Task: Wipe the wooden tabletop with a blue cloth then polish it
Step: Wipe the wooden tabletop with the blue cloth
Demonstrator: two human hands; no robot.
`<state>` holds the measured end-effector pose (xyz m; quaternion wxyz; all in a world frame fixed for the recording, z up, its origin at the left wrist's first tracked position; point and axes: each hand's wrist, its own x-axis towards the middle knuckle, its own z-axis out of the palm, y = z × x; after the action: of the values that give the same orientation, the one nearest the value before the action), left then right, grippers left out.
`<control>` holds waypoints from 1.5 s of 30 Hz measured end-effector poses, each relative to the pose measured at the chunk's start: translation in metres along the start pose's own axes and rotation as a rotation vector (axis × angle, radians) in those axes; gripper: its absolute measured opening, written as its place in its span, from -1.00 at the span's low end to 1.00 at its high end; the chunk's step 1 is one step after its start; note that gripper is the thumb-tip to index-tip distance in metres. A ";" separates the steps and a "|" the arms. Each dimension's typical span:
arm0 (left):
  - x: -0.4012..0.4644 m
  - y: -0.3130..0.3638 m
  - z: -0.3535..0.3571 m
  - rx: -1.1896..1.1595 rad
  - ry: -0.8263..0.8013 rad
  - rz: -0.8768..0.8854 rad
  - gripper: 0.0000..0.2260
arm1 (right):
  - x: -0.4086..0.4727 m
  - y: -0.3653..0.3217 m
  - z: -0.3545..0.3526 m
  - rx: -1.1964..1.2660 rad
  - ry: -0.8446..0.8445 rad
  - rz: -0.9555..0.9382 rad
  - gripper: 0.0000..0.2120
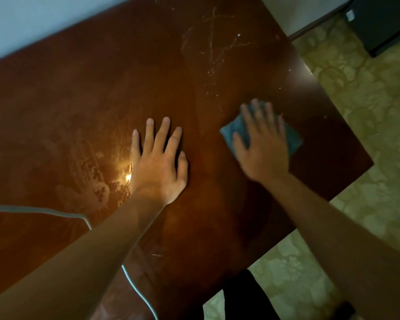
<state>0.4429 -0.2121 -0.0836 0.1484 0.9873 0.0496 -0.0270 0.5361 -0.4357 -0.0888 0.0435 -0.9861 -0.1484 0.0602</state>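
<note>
Blue cloth [293, 137], folded to a flat pad, lies under the right hand [263, 144] near the right edge of the worktop [102, 100]; the fingers are spread and straight, pressing the pad down rather than gripping it, and the hand shows motion blur. Left hand [158, 160] rests flat on the bare wood just left of the cloth, fingers wide and straight, holding nothing, apparently bracing the body. Beyond the right hand, toward the far corner, pale scratch-like streaks and specks [215, 42] mark the surface and appear unwiped. Left of the bracing hand a bright light reflection [127, 176] sits among mottled, smeared patches [86, 158], which suggests residue or uneven film there as well. A grey cable [79, 218] crosses the near left part of the worktop and runs beneath the left forearm. Patterned flooring [367, 100] surrounds the table on the right. Assessment: the wiping stage is under way and polishing not yet reached. For good work, pressure should stay even across the whole palm, strokes should overlap and run along the surface toward the streaked far corner, and the pad should be refolded to a clean face once soiled. The cable ought to be lifted aside before the left portion is wiped, lest the cloth snag or skip the strip under it.
</note>
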 end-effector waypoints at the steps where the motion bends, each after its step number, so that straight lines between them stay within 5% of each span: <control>1: 0.000 0.000 0.001 0.003 0.005 -0.002 -0.48 | 0.011 0.015 -0.003 0.000 0.018 0.096 -0.36; 7: -0.001 -0.001 0.004 -0.003 0.055 0.006 -0.51 | 0.021 0.003 -0.006 0.012 0.025 0.266 -0.33; 13: 0.000 -0.003 0.005 0.002 0.067 -0.007 -0.49 | -0.033 -0.093 0.012 0.046 0.005 -0.184 -0.40; 17: -0.001 -0.003 0.006 0.011 0.085 -0.007 -0.51 | -0.017 -0.048 0.006 0.056 -0.017 -0.301 -0.39; 23: 0.003 0.013 0.004 -0.012 0.115 -0.075 -0.56 | 0.034 0.104 -0.017 0.026 0.034 0.130 -0.38; 27: 0.015 0.051 0.011 -0.038 0.099 -0.051 -0.54 | 0.037 0.099 -0.019 0.023 0.037 0.222 -0.34; 36: 0.024 0.079 0.032 0.019 0.113 -0.230 -0.46 | -0.033 0.026 0.001 0.068 -0.063 -0.455 -0.38; 45: 0.024 0.080 0.032 0.027 0.113 -0.249 -0.49 | 0.070 0.120 -0.022 0.016 -0.006 0.030 -0.36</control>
<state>0.4744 -0.2955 -0.0923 0.1277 0.9754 0.1794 0.0101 0.6399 -0.5304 -0.0865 0.0499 -0.9877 -0.1333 0.0651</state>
